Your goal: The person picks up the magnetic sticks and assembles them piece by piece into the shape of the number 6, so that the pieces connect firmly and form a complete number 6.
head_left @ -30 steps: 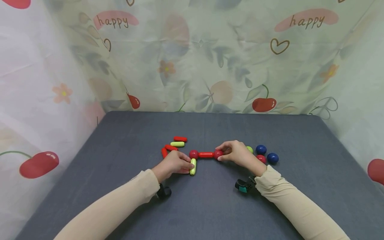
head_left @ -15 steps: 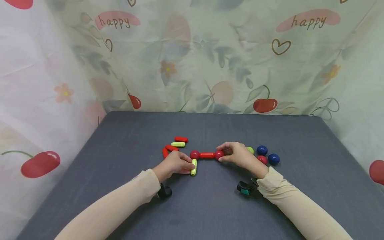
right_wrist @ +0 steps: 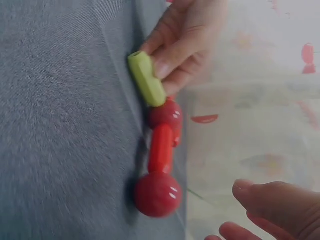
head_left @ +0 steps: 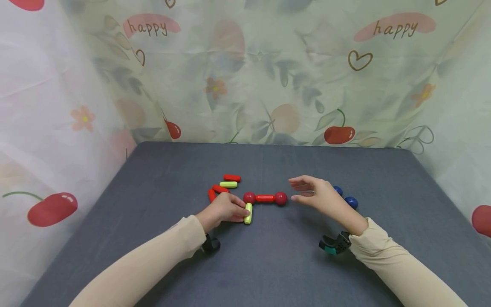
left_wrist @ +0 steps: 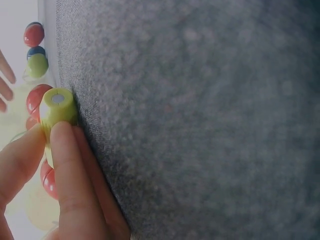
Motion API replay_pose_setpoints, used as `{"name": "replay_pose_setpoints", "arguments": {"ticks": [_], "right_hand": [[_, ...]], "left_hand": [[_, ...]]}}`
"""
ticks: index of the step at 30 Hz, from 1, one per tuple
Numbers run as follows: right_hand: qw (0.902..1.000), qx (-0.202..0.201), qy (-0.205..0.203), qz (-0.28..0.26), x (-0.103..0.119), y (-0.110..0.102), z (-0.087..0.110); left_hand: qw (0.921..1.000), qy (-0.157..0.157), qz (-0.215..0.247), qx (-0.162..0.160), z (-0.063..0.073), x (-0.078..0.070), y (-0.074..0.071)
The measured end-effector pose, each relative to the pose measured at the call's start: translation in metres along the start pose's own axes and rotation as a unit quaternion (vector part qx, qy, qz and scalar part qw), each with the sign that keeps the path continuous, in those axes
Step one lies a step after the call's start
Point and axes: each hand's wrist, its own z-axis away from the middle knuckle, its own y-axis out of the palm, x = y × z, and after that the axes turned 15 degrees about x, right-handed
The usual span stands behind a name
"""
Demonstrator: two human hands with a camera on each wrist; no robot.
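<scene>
- Green rod (head_left: 248, 213) lies flat on the grey table (head_left: 268, 264), pinched along its near half by my left hand (head_left: 224, 209); its far tip meets the left red ball (head_left: 249, 197), at a right angle to the red rod.
- From the left wrist view, thumb and forefinger (left_wrist: 65, 165) wrap the rod's shaft and leave its end cap bare, which I judge keeps the contact end free to seat against the ball.
- Just beyond my fingertips the chain runs away to the right: left red ball, red rod (head_left: 265, 198), then the right red ball (head_left: 281, 198), all in one straight line and touching end to end.
- My right hand (head_left: 318, 194) holds nothing; its fingers are straight and relaxed, hovering just off the right red ball with a clear gap between them.
- In the right wrist view, the right red ball (right_wrist: 156, 194) sits alone on the cloth, the fingertips (right_wrist: 260, 197) near it but apart.
- Behind that open right hand, two blue balls (head_left: 347, 199) peek out, within easy reach as spares, I would guess.
- Past the knuckles of my gripping left hand lies a loose cluster of spare rods (head_left: 226, 184), red and green, apart from the chain.
- Holding low and flat on the table looks deliberate: the surface carries the weight, so the pinch only steers.
</scene>
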Motion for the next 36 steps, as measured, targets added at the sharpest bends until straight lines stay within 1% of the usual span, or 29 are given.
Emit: {"name": "replay_pose_setpoints", "arguments": {"ticks": [5,9,14,19,23,27,30,36], "right_hand": [[0.9994,-0.032,0.01,0.0,-0.001,-0.012,0.02],[0.9981,-0.056,0.022,0.013,-0.008,-0.022,0.037],[0.9953,-0.081,0.042,0.033,-0.026,-0.036,0.053],[0.9926,-0.089,0.075,0.037,-0.05,-0.048,0.065],[0.991,-0.077,0.101,0.04,-0.068,-0.054,0.071],[0.991,-0.046,0.118,0.042,-0.082,-0.056,0.072],[0.9917,-0.025,0.12,0.039,-0.092,-0.056,0.072],[0.9931,-0.008,0.108,0.046,-0.103,-0.056,0.07]], "left_hand": [[1.0,-0.002,-0.001,-0.001,0.0,0.0,0.0],[1.0,-0.003,0.0,-0.003,0.0,0.0,0.001],[1.0,-0.006,0.001,-0.006,0.0,-0.001,0.001],[0.9999,-0.007,0.001,-0.007,-0.001,0.0,0.001],[1.0,-0.006,-0.001,-0.006,-0.001,0.0,0.001],[1.0,-0.005,-0.002,-0.005,-0.001,0.0,0.001],[1.0,-0.005,-0.003,-0.004,0.0,0.0,0.001],[1.0,0.001,-0.004,0.0,-0.001,0.0,0.0]]}}
